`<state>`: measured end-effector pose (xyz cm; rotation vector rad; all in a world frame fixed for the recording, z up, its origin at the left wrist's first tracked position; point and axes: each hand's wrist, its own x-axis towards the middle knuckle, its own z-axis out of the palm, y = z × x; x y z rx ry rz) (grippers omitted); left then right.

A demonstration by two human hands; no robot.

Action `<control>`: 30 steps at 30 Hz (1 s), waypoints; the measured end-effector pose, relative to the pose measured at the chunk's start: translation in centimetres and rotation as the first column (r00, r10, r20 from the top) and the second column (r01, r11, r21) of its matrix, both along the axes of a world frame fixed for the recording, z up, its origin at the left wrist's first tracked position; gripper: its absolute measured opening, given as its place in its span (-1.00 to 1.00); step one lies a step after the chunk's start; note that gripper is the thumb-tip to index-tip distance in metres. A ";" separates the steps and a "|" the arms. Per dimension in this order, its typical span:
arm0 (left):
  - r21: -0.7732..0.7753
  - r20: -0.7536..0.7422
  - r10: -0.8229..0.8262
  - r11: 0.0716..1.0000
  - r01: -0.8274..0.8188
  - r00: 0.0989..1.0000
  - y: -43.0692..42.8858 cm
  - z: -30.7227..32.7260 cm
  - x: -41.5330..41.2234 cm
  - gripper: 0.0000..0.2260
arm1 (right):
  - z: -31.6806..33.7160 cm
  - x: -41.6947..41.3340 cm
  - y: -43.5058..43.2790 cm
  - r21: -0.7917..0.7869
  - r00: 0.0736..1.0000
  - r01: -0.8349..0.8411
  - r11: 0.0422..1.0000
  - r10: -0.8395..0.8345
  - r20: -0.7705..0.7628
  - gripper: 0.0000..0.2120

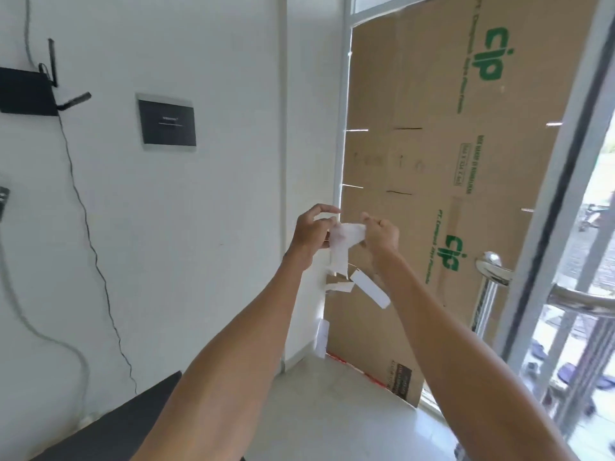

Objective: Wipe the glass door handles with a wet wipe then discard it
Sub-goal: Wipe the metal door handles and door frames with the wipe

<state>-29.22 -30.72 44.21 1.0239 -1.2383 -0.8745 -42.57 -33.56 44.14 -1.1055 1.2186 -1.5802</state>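
Observation:
A white wet wipe (pixel 342 242) is stretched between both hands in front of me, its lower part hanging down. My left hand (pixel 311 232) pinches its left edge and my right hand (pixel 382 232) pinches its right edge. To the right, a shiny chrome door handle (pixel 489 271) is mounted on the frame of the glass door (pixel 565 227). A second chrome handle (pixel 585 296) shows through the glass on the far side. Both hands are well left of the handles and do not touch them.
Brown cardboard (pixel 432 161) with green print covers the door panel behind my hands, with white paper strips (pixel 369 289) taped near its lower left. A white wall (pixel 199 227) carries a black router (pixel 26 91), a dark panel (pixel 166 123) and cables. A dark surface (pixel 126 420) sits at lower left.

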 end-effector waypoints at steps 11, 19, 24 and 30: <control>0.108 -0.083 -0.320 0.939 0.328 0.944 -6.4 -2.2 -7.8 -0.70 | -1.4 -8.3 0.5 0.021 0.906 0.045 0.999 -0.032 -0.421 -0.60; 0.125 -0.112 -0.546 0.821 0.557 0.830 -10.8 -1.6 -11.9 -0.64 | -0.9 -11.5 -0.1 -0.159 0.727 0.328 0.931 -0.356 -0.587 -0.87; 0.112 -0.060 -0.618 0.776 0.621 0.784 -11.6 -1.4 -14.8 -0.72 | 1.1 -12.2 1.0 -0.308 0.568 0.479 0.822 -0.558 -0.606 -0.93; 0.087 -0.030 -0.637 0.766 0.637 0.770 -11.6 -1.4 -17.3 -0.77 | 2.9 -12.3 2.5 -0.421 0.309 0.610 0.672 -0.691 -0.654 -0.90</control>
